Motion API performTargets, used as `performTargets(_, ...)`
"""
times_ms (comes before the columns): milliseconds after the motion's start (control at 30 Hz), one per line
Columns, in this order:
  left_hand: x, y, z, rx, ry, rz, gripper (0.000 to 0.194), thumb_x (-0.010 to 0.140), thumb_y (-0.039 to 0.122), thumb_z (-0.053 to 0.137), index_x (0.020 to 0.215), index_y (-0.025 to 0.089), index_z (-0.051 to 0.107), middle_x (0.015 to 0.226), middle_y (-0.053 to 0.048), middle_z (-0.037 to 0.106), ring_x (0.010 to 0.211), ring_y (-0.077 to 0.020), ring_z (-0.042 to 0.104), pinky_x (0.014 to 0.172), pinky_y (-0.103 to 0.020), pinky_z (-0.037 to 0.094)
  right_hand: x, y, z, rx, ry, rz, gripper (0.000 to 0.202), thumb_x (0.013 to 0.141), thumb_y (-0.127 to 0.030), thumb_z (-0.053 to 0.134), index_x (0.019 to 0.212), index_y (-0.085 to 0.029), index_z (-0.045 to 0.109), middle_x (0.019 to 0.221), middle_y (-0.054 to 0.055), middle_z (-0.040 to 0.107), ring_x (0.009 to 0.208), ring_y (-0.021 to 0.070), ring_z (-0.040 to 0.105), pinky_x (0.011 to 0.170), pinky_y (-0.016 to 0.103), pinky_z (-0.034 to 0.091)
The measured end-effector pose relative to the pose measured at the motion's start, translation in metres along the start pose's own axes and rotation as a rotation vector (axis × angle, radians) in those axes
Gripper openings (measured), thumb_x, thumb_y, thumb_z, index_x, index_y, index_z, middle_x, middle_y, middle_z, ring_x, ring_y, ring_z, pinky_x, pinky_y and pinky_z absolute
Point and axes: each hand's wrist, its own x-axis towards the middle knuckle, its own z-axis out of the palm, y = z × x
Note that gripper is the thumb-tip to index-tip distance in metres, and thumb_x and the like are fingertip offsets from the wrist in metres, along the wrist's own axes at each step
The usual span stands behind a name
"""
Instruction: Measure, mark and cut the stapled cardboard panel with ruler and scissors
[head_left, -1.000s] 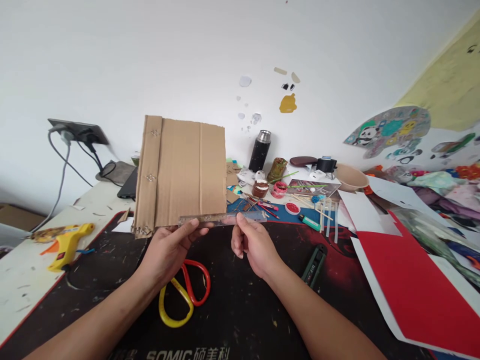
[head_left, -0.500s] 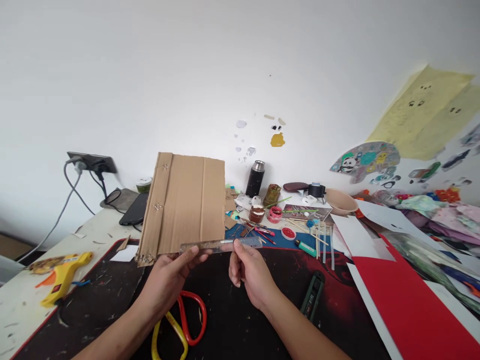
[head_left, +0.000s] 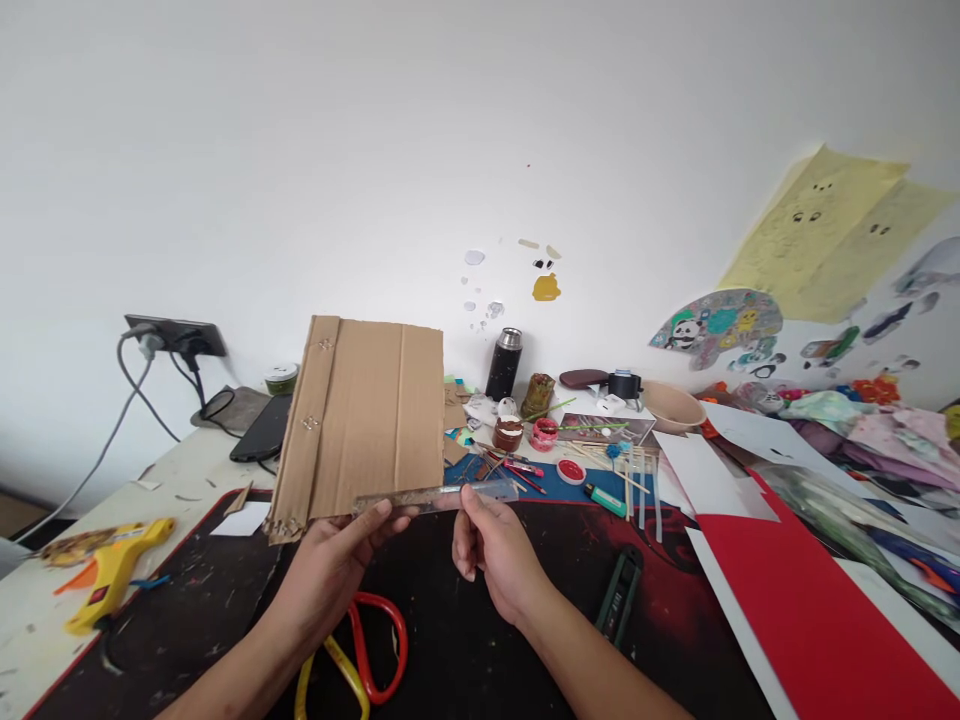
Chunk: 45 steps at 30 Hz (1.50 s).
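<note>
Fingers of the left hand [head_left: 330, 563], nearer the brown corrugated cardboard panel [head_left: 373, 410], and of the right hand [head_left: 504, 562] pinched a flat clear plastic strip [head_left: 433, 498] running left to right.

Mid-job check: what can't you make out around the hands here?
All in the head view:
Clear plastic ruler-like strip: any markings are too small to read; the left hand and right hand partly cover it.
Red-and-yellow loop-handled scissors: the left hand and forearm hide the blades; the bottom edge crops one handle.
Brown corrugated cardboard piece: its far face is turned away.
Flat black device: the cardboard hides its right end.
</note>
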Motion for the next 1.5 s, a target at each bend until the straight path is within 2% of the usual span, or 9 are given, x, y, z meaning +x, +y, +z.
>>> performTargets(167,0.0,0.002,0.002,0.009,-0.006,0.013,0.046,0.061,0.053,0.106,0.076,0.013,0.09,0.091,-0.021,0.088,0.098,-0.0383,0.086,0.097,-0.045,0.069,0.0,0.0,0.0,-0.007,0.008,0.008,0.079,0.074,-0.095,0.08,0.079,-0.016,0.071,0.051,-0.005,0.052,0.042,0.0095,0.043,0.041,0.023,0.029)
performTargets(367,0.0,0.003,0.003,0.012,0.005,0.0,0.047,0.059,0.055,0.105,0.074,0.013,0.089,0.086,-0.021,0.087,0.095,-0.0373,0.086,0.1,-0.044,0.068,0.0,0.0,0.0,-0.003,0.014,0.007,0.083,0.073,-0.096,0.08,0.09,-0.015,0.076,0.051,-0.006,0.052,0.042,0.0097,0.044,0.041,0.023,0.03)
performTargets(633,0.0,0.001,0.001,0.015,0.002,0.004,0.048,0.06,0.055,0.106,0.075,0.013,0.09,0.089,-0.021,0.088,0.096,-0.0365,0.086,0.099,-0.043,0.069,0.001,0.001,0.0,-0.001,0.016,0.003,0.083,0.072,-0.097,0.08,0.089,-0.015,0.075,0.051,-0.007,0.052,0.041,0.0096,0.043,0.04,0.023,0.028)
performTargets(767,0.001,-0.001,0.0,-0.003,0.008,0.002,0.045,0.061,0.051,0.106,0.075,0.012,0.089,0.088,-0.022,0.088,0.096,-0.0383,0.087,0.1,-0.044,0.068,0.0,0.001,0.0,-0.004,0.003,0.0,0.08,0.074,-0.097,0.078,0.075,-0.018,0.066,0.05,-0.005,0.052,0.041,0.0091,0.043,0.041,0.023,0.029)
performTargets(933,-0.002,-0.001,-0.001,0.066,-0.027,-0.032,0.05,0.061,0.057,0.104,0.081,0.014,0.091,0.093,-0.022,0.088,0.095,-0.0377,0.087,0.102,-0.045,0.066,-0.001,0.002,0.001,-0.005,-0.059,-0.032,0.078,0.078,-0.094,0.079,0.062,-0.021,0.054,0.05,-0.004,0.05,0.041,0.0094,0.045,0.042,0.023,0.028)
performTargets(1167,-0.007,-0.001,-0.006,0.271,-0.152,-0.045,0.049,0.067,0.068,0.097,0.078,0.021,0.092,0.106,-0.022,0.089,0.119,-0.0458,0.081,0.115,-0.053,0.058,0.0,-0.002,0.003,0.009,-0.081,-0.098,0.076,0.082,-0.086,0.083,0.055,-0.023,0.052,0.045,-0.004,0.046,0.041,0.0099,0.042,0.043,0.026,0.027)
performTargets(1333,-0.001,0.014,-0.021,0.453,-0.283,-0.088,0.04,0.065,0.05,0.103,0.097,0.028,0.093,0.117,-0.014,0.089,0.118,-0.0427,0.081,0.106,-0.047,0.063,0.002,-0.007,0.0,0.076,-0.031,-0.113,0.074,0.074,-0.081,0.092,0.058,-0.025,0.047,0.042,-0.009,0.036,0.04,0.0098,0.038,0.042,0.025,0.025)
performTargets(1433,0.011,0.032,-0.034,0.468,-0.155,-0.026,0.041,0.056,0.032,0.109,0.092,0.028,0.091,0.11,-0.01,0.091,0.118,-0.0383,0.082,0.092,-0.031,0.066,0.003,-0.009,-0.002,0.058,-0.02,-0.128,0.077,0.075,-0.082,0.091,0.054,-0.025,0.043,0.04,-0.01,0.031,0.04,0.0094,0.037,0.043,0.025,0.024)
performTargets(1500,0.021,0.045,-0.043,0.304,-0.031,0.072,0.044,0.053,0.023,0.11,0.092,0.026,0.089,0.103,-0.006,0.091,0.12,-0.0362,0.081,0.09,-0.026,0.065,0.003,-0.01,-0.003,0.04,-0.028,-0.143,0.078,0.077,-0.082,0.09,0.053,-0.025,0.042,0.04,-0.01,0.031,0.04,0.0093,0.038,0.043,0.025,0.024)
